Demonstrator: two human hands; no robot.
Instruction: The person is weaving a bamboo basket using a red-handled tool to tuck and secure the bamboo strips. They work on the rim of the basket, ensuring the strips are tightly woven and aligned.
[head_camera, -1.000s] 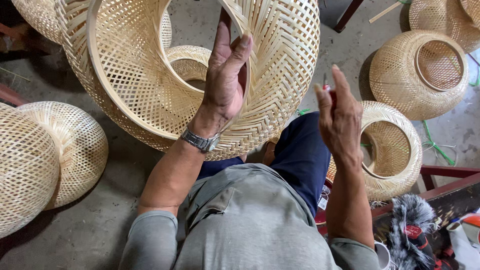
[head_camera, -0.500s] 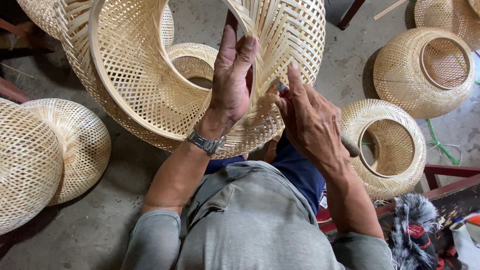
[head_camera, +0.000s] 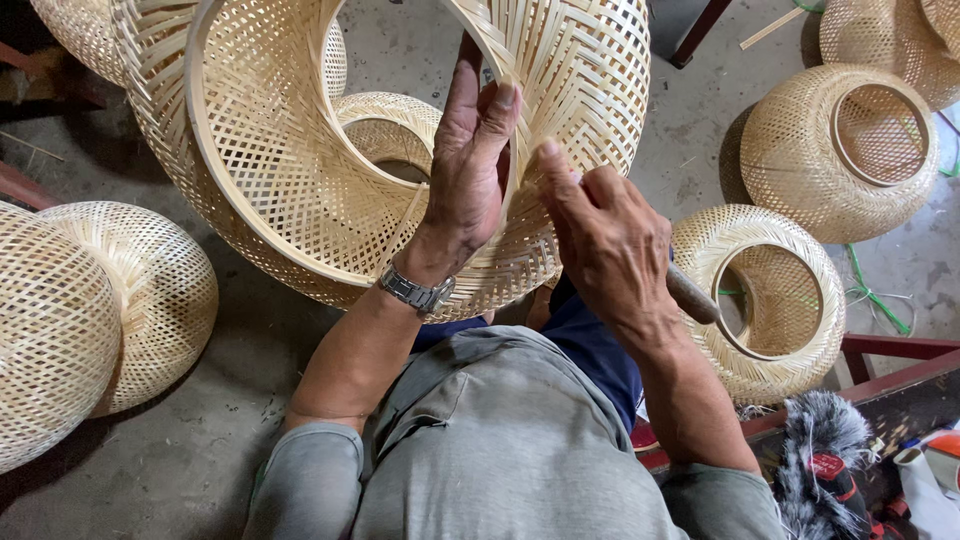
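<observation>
Now the right hand (head_camera: 610, 240) has closed in against the woven bamboo shade (head_camera: 330, 160), thumb pressed to the rim beside the left hand (head_camera: 470, 165); a second ago it hung apart, off to the right. Left hand grips the rim, fingers wrapped over it. Right fist holds a wooden-handled tool (head_camera: 692, 296). Finished baskets (head_camera: 780, 290) crowd the floor right and left.

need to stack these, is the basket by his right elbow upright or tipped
Upright: the woven basket sits on the floor, ring opening facing up.

Woven bamboo basket (head_camera: 300, 170) matt; metal watch (head_camera: 415, 291); rough concrete floor (head_camera: 190, 450).
</observation>
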